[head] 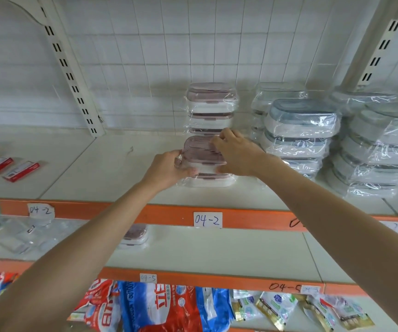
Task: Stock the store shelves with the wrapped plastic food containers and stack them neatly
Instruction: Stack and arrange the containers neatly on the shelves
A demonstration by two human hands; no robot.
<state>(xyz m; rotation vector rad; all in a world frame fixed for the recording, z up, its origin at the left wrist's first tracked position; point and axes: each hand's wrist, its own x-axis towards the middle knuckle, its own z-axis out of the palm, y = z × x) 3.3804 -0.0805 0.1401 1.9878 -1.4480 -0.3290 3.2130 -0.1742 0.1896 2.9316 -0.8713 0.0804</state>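
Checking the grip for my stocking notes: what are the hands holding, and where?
Both hold one pink-lidded container: left hand grips its left end, right hand its right side and lid.

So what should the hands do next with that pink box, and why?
Probably lower it squarely and let go. Both the left hand and right hand hold the pink-lidded container over another one on the shelf.

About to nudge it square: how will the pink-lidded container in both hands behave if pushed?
The pink-lidded container probably slides easily, since its clear wrap looks glossy. It looks rigid and light. Sitting on only one container, it seems unlikely to tip.
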